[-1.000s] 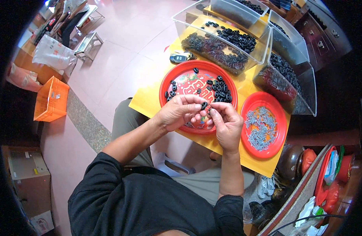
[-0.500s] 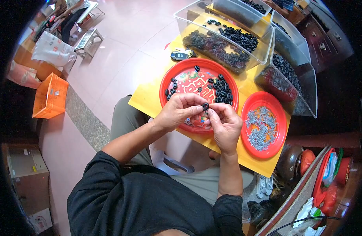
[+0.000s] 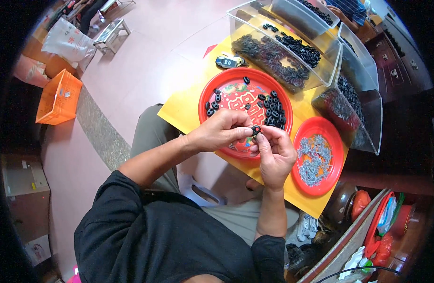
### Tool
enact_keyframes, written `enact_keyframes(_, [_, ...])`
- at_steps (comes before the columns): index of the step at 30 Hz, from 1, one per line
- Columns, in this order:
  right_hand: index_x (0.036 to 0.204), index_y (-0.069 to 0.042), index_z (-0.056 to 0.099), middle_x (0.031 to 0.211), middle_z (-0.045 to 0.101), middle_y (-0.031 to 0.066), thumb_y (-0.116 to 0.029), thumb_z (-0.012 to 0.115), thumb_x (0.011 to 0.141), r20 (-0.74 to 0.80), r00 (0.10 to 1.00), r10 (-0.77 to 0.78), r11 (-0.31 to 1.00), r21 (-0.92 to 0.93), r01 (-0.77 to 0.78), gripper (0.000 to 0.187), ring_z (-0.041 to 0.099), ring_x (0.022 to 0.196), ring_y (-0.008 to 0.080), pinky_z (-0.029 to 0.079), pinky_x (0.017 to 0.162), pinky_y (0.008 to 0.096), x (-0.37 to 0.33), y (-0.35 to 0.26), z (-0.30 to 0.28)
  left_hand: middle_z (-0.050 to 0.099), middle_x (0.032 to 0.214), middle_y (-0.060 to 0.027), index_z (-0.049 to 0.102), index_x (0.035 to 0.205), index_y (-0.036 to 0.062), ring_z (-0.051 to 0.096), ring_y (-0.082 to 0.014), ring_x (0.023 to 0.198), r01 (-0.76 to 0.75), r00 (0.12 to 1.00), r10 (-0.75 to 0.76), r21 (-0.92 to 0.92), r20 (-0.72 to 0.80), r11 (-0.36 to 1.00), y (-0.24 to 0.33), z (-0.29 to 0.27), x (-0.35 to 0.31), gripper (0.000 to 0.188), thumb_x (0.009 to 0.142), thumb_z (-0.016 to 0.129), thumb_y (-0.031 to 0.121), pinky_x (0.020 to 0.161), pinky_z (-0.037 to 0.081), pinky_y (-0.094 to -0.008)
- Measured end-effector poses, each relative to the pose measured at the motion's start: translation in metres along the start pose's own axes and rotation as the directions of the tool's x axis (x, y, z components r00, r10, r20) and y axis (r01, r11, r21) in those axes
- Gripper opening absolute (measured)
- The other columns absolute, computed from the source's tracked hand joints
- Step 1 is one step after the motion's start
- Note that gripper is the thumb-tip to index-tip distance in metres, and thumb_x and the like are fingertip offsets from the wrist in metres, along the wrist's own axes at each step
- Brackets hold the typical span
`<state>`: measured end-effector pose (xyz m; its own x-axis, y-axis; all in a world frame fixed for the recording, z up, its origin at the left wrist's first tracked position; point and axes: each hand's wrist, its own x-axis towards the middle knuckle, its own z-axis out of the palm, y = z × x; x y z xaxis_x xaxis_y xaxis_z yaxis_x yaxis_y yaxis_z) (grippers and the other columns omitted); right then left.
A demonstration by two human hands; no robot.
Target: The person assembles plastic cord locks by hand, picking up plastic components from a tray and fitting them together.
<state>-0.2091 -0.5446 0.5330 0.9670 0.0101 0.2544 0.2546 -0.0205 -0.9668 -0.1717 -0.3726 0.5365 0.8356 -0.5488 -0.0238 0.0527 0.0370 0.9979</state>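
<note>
Over the near part of a round red tray (image 3: 202,101), my left hand (image 3: 221,131) pinches a small black oval piece with two holes (image 3: 256,128) between thumb and fingers. My right hand (image 3: 276,153) is closed at the same piece, its thumb and forefinger against the lower right side. Whether its fingertips also hold something tiny is hidden. In the tray, more black two-holed pieces (image 3: 273,108) are heaped at the right, with several others (image 3: 215,104) at the left. Right of my right hand, a smaller red plate (image 3: 338,165) bears many thin grey pin-like parts (image 3: 313,162).
Clear plastic bins (image 3: 316,78) with black pieces stand on the yellow-topped table (image 3: 179,106). A key fob (image 3: 226,62) lies behind the tray. An orange crate (image 3: 60,99) and a metal stool (image 3: 112,37) are on the floor at left. Another person's arm (image 3: 342,16) shows far right.
The view has shifted slightly, so the table things sit a little differently in it. Both hands still hold the black piece, which now shows its holed face more plainly.
</note>
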Motion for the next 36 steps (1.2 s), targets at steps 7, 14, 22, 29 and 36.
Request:
enact_keyframes(7, [0.099, 0.001, 0.057, 0.085, 0.064, 0.0073, 0.003, 0.060, 0.086, -0.096, 0.995, 0.041, 0.993, 0.111, -0.031, 0.014, 0.061, 0.063, 0.0084, 0.054, 0.053, 0.0213, -0.005, 0.001, 0.011, 0.053, 0.066, 0.0029, 0.056, 0.084, 0.0023, 0.049, -0.0041, 0.060, -0.023, 1.000, 0.024, 0.004, -0.020, 1.000, -0.005, -0.001, -0.001, 0.016, 0.092, 0.056, 0.016, 0.053, 0.041, -0.0211])
enact_keyframes(14, [0.098, 0.001, 0.057, 0.084, 0.063, 0.0067, 0.003, 0.059, 0.086, -0.063, 0.997, 0.036, 0.989, 0.143, -0.027, 0.012, 0.061, 0.062, 0.0083, 0.053, 0.052, 0.0212, -0.005, 0.002, 0.010, 0.052, 0.064, 0.0014, 0.057, 0.082, 0.0010, 0.048, -0.0051, 0.060, -0.062, 0.998, 0.059, 0.108, 0.025, 0.992, -0.005, -0.007, 0.002, 0.020, 0.090, 0.058, 0.019, 0.053, 0.040, -0.0242])
enact_keyframes(22, [0.109, 0.001, 0.057, 0.082, 0.062, 0.0051, 0.003, 0.060, 0.086, 0.091, 0.988, 0.126, 0.974, 0.179, -0.141, 0.024, 0.059, 0.062, 0.0080, 0.051, 0.054, 0.0204, 0.002, 0.004, -0.001, 0.050, 0.068, 0.0064, 0.060, 0.084, 0.0033, 0.043, -0.0028, 0.061, 0.052, 0.964, -0.040, -0.040, 0.261, 0.998, -0.006, -0.023, 0.012, 0.019, 0.089, 0.061, 0.022, 0.052, 0.034, -0.0206])
enact_keyframes(29, [0.105, 0.001, 0.062, 0.082, 0.061, 0.0057, -0.003, 0.065, 0.083, 0.297, 0.955, -0.018, 0.991, 0.134, -0.023, 0.023, 0.057, 0.062, 0.0084, 0.045, 0.055, 0.0212, 0.006, 0.009, -0.011, 0.048, 0.066, 0.0072, 0.061, 0.085, 0.0038, 0.042, -0.0019, 0.057, 0.157, 0.923, -0.046, -0.266, 0.381, 0.951, -0.010, -0.020, 0.009, 0.020, 0.089, 0.062, 0.023, 0.050, 0.031, -0.0179])
enact_keyframes(36, [0.099, 0.001, 0.060, 0.075, 0.058, 0.0056, -0.006, 0.064, 0.085, 0.193, 0.960, -0.202, 0.978, -0.018, 0.210, 0.016, 0.055, 0.059, 0.0095, 0.044, 0.054, 0.0216, 0.002, 0.017, -0.003, 0.049, 0.063, 0.0067, 0.060, 0.082, 0.0060, 0.043, -0.0013, 0.053, 0.203, 0.940, -0.089, -0.329, 0.329, 0.922, -0.013, -0.016, 0.007, 0.020, 0.088, 0.062, 0.025, 0.046, 0.031, -0.0163])
